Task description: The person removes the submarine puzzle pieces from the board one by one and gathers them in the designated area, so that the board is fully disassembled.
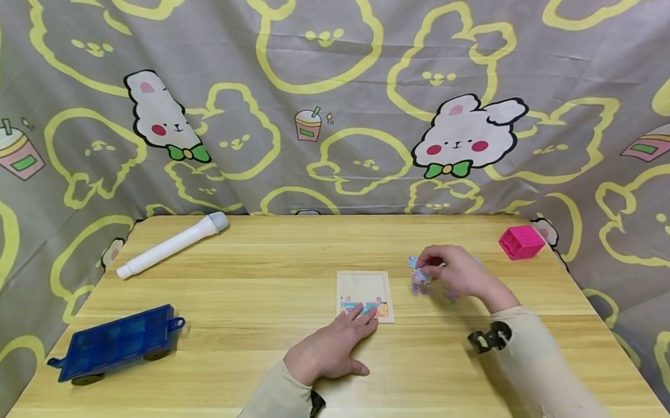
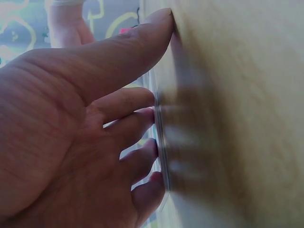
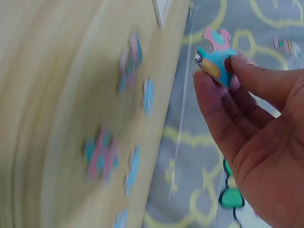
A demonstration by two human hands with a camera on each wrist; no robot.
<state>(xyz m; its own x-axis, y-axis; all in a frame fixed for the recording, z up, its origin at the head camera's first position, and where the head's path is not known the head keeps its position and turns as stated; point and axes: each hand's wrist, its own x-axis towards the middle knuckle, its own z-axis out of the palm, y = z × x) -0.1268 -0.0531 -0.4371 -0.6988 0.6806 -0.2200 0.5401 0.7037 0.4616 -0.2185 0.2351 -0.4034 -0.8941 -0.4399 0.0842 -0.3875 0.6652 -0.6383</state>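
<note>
A small jigsaw puzzle board (image 1: 363, 284) with a pale frame lies at the middle of the table, with colourful pieces along its near side. My left hand (image 1: 331, 346) rests its spread fingers on that near part, and the thumb reaches to the tabletop. To the right of the board, my right hand (image 1: 455, 271) pinches a blue and pink puzzle piece (image 3: 219, 62) between thumb and fingers, held above the table. Several loose puzzle pieces (image 3: 101, 156) lie below and around it, blurred in the right wrist view and partly hidden by the hand in the head view.
A white toy microphone (image 1: 171, 246) lies at the back left of the wooden table (image 1: 247, 262). Nearer on the left stands a blue wheeled toy cart (image 1: 116, 343). A pink cube (image 1: 522, 242) sits at the back right. Patterned grey cloth (image 1: 357, 64) hangs behind the table.
</note>
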